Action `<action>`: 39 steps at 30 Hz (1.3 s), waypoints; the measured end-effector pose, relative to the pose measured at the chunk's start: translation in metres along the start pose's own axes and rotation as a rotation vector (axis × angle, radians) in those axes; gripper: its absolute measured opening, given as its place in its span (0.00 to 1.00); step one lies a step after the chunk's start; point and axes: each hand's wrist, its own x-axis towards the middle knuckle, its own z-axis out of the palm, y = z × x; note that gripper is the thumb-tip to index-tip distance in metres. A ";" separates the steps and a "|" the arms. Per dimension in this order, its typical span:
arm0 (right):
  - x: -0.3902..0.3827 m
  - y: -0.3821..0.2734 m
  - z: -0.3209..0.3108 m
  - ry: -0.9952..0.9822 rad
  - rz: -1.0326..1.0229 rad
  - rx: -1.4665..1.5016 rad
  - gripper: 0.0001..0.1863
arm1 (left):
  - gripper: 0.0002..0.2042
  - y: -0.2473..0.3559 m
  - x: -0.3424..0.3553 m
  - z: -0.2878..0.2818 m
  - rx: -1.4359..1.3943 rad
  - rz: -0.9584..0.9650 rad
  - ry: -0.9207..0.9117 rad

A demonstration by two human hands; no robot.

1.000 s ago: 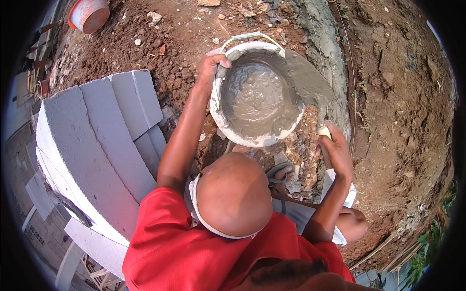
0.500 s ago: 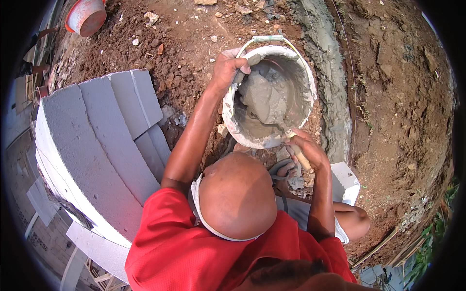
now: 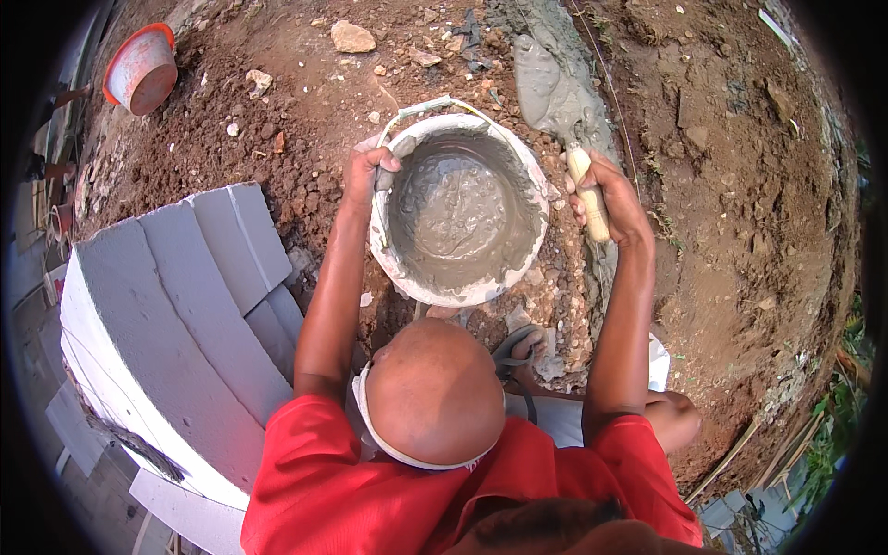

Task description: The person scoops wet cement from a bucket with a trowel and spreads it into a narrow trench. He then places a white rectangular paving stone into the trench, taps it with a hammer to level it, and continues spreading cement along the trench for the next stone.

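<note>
A whitish, mortar-smeared bucket [image 3: 539,185] stands on the soil in front of me, with wet grey mortar [image 3: 453,208] inside. My left hand [image 3: 367,171] is closed on its left rim, where the raised wire handle [image 3: 444,102] meets it. To the right of the bucket, my right hand [image 3: 618,199] is wrapped round the pale wooden handle of a trowel [image 3: 590,199]. The trowel points away from me over the strip of wet mortar [image 3: 592,83]. A smooth grey mass of mortar [image 3: 546,88] lies beyond the handle, and the blade cannot be made out.
Large pale grey blocks [image 3: 176,296] are stacked at my left. A tilted orange-rimmed tub [image 3: 143,74] lies at the far left. A thin string [image 3: 615,97] runs along the mortar strip. Loose stones [image 3: 352,37] dot the soil, and bare earth [image 3: 740,231] extends rightward.
My right hand has taken the trowel out of the bucket and over to the mortar strip on the right. My left hand keeps its hold on the bucket rim. The whole view has shifted.
</note>
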 end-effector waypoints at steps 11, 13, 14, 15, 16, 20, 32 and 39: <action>0.200 -0.057 -0.038 0.749 -0.140 -0.886 0.27 | 0.13 -0.007 0.022 0.000 0.054 0.096 0.045; 0.159 -0.020 -0.033 0.767 -0.153 -0.943 0.29 | 0.15 -0.007 0.015 -0.003 0.075 0.106 0.039; 0.134 -0.003 -0.028 0.774 -0.170 -0.984 0.29 | 0.15 -0.006 0.015 -0.010 0.053 0.113 0.038; 0.105 0.017 -0.028 0.805 -0.201 -0.954 0.30 | 0.15 -0.007 0.015 -0.018 0.030 0.109 0.027; 0.076 0.037 -0.030 0.839 -0.232 -0.922 0.31 | 0.16 -0.010 0.015 -0.019 0.007 0.106 0.013; -0.033 0.122 -0.054 0.899 -0.178 -0.803 0.31 | 0.23 0.013 -0.011 0.019 0.044 0.085 -0.024; -0.152 0.186 -0.067 0.842 -0.137 -0.614 0.31 | 0.13 0.014 -0.007 0.021 0.054 0.063 0.038; -0.139 0.092 -0.004 0.111 -0.083 -0.218 0.25 | 0.08 0.036 -0.012 0.007 0.208 0.065 -0.002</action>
